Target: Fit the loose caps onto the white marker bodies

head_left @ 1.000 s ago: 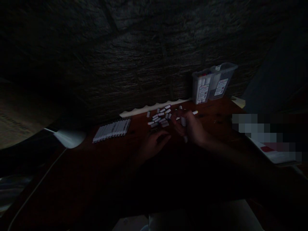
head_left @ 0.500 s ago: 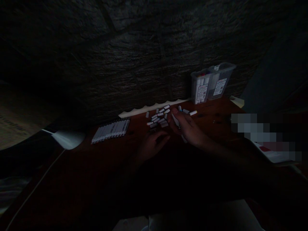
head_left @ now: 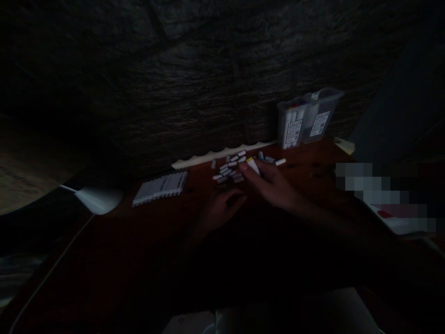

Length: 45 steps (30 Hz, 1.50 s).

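Observation:
A white marker (head_left: 255,167) with a yellow end is pinched in my right hand (head_left: 273,185), its yellow end pointing up and away; the fingers hide its lower part. Lower and to the left is my left hand (head_left: 222,206), its thumb and forefinger curved with a gap between them and nothing visible in it. Just beyond both hands lies a loose group of short white marker caps (head_left: 232,164) with coloured ends. Another cap (head_left: 280,162) with a yellow end rests to their right. The picture is very dark.
White markers (head_left: 162,186) lie side by side in a row on the wooden table (head_left: 167,218). Two clear plastic boxes (head_left: 321,116) stand at the back right, one holding markers. A white lamp-like cone (head_left: 99,199) with a cord is at left. A dark textured wall (head_left: 194,93) rises behind.
My right hand has turned, and the marker's yellow end now shows pointing upward, where before its white body slanted down through the hand. My left hand has hardly moved.

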Tool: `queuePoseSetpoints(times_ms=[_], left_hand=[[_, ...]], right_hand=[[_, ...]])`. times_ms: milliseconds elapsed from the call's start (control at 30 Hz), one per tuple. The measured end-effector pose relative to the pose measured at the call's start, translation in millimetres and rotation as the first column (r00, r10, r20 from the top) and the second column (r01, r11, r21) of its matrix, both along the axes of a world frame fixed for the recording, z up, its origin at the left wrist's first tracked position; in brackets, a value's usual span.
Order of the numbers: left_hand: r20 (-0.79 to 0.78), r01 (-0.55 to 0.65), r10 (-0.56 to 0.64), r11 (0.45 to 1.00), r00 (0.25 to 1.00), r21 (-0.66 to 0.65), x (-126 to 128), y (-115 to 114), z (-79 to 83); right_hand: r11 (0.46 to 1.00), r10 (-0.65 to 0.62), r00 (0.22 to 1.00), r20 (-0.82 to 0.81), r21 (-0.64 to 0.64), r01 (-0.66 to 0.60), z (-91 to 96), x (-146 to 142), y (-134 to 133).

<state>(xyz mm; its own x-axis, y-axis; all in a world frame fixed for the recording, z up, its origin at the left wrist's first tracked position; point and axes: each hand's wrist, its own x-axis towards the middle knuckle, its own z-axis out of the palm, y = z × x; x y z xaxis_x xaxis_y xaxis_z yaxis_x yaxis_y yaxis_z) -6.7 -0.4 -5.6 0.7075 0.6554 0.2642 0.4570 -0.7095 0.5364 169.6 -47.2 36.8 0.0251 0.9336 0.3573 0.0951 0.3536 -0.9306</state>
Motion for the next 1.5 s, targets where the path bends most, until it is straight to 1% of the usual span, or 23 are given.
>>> queuePoseSetpoints(times_ms=[167, 333, 467, 667, 900, 1067, 1133, 1300, 1400, 1500], left_hand=[[0.009, 0.018, -0.018, 1.0, 1.0, -0.004, 1, -2, 2.4], [-0.021, 0.021, -0.021, 1.0, 1.0, -0.013, 1, -3, 4.1], [-0.008, 0.019, -0.019, 1.0, 1.0, -0.003, 0, -2, 2.7], [0.0, 0.033, -0.033, 0.999, 0.999, -0.007, 1, -2, 3.4], [-0.005, 0.038, -0.038, 0.999, 0.999, -0.013, 2, -2, 3.5], [-0.026, 0.04, -0.04, 0.999, 0.999, -0.012, 2, -2, 3.0], [-0.04, 0.05, -0.051, 0.999, 0.998, -0.009, 2, -1, 3.2], [-0.07, 0.052, -0.051, 0.999, 0.996, 0.0, 2, -2, 4.7], [-0.075, 0.053, -0.053, 0.999, 0.996, 0.001, 2, -3, 5.9], [-0.067, 0.066, -0.065, 0.998, 0.996, 0.006, 2, -3, 6.3]], right_hand=[[1.0, 0.022, 0.999, 0.028, 0.003, -0.022, 0.6, 1, -2], [0.998, 0.049, 0.998, -0.027, -0.035, -0.05, 1.9, -1, -3], [0.995, 0.062, 0.995, -0.082, -0.078, -0.068, 1.8, -1, -3], [0.993, 0.056, 0.993, -0.103, -0.102, -0.067, 1.4, 0, -2], [0.994, 0.08, 0.995, -0.058, -0.065, -0.084, 7.4, 3, -6], [0.987, 0.124, 0.991, -0.054, -0.094, -0.128, 13.5, 5, -9], [0.988, 0.11, 0.992, -0.068, -0.1, -0.116, 12.5, 4, -7], [0.995, 0.012, 0.992, -0.129, -0.098, -0.025, 3.5, 1, 0], [0.994, -0.005, 0.991, -0.137, -0.11, -0.01, 1.3, 0, 1], [0.992, 0.012, 0.99, -0.137, -0.122, -0.029, 2.0, -1, -1]])
